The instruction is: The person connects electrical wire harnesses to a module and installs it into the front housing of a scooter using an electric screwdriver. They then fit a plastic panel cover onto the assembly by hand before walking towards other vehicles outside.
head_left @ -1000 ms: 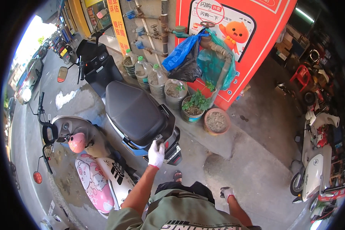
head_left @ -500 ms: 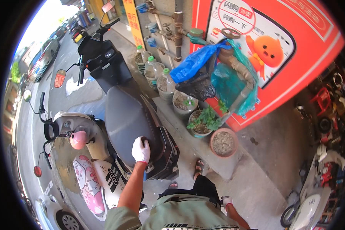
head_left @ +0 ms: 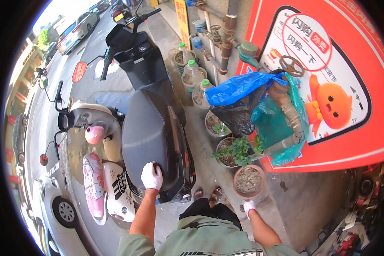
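My left hand (head_left: 152, 176), in a white glove, rests on the rear of the dark grey seat (head_left: 143, 132) of a black electric scooter. Its fingers are curled in, and a dark patch shows between them; whether that is the seat or some small object, I cannot make out. The scooter's black front panel (head_left: 143, 59) and handlebar point away from me. My right hand (head_left: 248, 208), also white-gloved, hangs out at my right side, apart from the scooter. It is nearest to a terracotta pot of dry soil (head_left: 248, 181); its fingers are too small to read.
A second scooter with a pink helmet (head_left: 95, 135) and pink patterned seat (head_left: 94, 183) stands at left. Potted plants (head_left: 232, 151) and bottles line the wall at right, below pipes wrapped in a blue plastic bag (head_left: 239, 88). A white car (head_left: 57, 205) is parked at lower left.
My right hand has swung outward and forward from beside my body, near the terracotta pot. My left hand stays on the seat. The view has shifted, and both sandalled feet show more plainly.
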